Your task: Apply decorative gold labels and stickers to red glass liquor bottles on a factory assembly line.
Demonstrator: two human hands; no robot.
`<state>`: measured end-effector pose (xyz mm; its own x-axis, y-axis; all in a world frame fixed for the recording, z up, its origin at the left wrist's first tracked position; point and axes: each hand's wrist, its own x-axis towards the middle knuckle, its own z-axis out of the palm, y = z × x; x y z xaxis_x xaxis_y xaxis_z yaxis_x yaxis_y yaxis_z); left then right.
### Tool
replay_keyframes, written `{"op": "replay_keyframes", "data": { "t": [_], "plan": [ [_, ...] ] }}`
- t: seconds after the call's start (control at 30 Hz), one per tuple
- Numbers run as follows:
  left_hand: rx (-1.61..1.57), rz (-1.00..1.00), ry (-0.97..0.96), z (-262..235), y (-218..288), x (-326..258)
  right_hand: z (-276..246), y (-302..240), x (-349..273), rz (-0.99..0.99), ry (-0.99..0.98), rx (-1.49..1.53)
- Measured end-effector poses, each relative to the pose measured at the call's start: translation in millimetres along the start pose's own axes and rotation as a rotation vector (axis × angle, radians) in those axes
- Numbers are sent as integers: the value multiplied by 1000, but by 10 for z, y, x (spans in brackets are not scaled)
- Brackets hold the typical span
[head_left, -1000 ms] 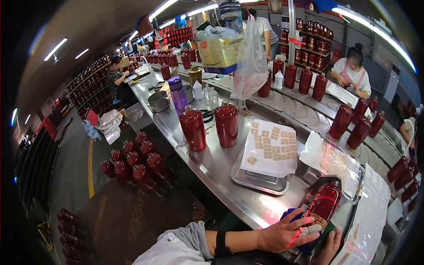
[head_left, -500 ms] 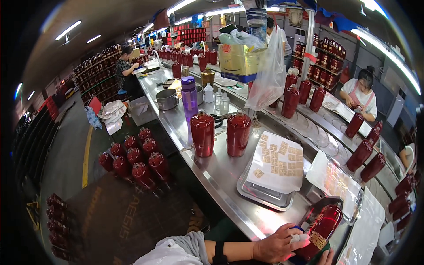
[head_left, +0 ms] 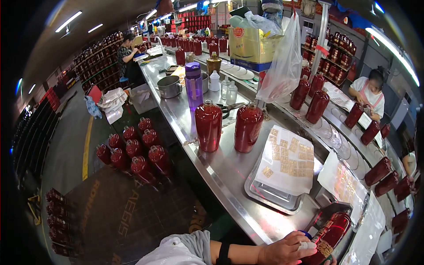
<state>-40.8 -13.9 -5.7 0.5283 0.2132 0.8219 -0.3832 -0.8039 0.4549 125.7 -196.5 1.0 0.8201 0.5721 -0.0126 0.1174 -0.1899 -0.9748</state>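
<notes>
The left hand reaches right from the lower edge, fingers curled; right hand unseen.

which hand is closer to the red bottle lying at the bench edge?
Left. The left hand rests on the red bottle; the right hand is barely visible at the lower edge beneath it.

A bottling workshop: red bottles line a long steel surface beyond the fingers, more crowd the floor and shelves, with other workers alongside.

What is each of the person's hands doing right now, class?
Left hand: closed on the red bottle lying on the steel counter.
Right hand: not in view.
</notes>
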Motion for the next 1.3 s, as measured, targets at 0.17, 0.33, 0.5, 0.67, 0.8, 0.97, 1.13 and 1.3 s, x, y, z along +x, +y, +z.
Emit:
{"op": "replay_keyframes", "data": {
  "t": [0.17,0.33,0.5,0.67,0.8,0.97,1.13,1.3],
  "plan": [
    [-10,5,15,-2,8,10,10,-57,-21,46,9,-27],
    [37,25,25,-14,37,42,16,-66,-20,-29,-1,-61],
    [74,29,10,2,56,41,5,-79,-13,-46,-45,16],
    [50,-30,-21,81,61,-54,2,-76,-4,-73,-55,58],
    [80,-8,23,152,38,-105,-1,-64,4,-80,-47,73],
    [97,-12,11,161,34,-110,-3,-81,-3,-60,-51,76],
    [69,-7,12,137,46,-90,11,-91,-14,-35,-63,118],
    [87,3,16,143,41,-98,6,-48,-7,-47,-52,123]
  ]
}}
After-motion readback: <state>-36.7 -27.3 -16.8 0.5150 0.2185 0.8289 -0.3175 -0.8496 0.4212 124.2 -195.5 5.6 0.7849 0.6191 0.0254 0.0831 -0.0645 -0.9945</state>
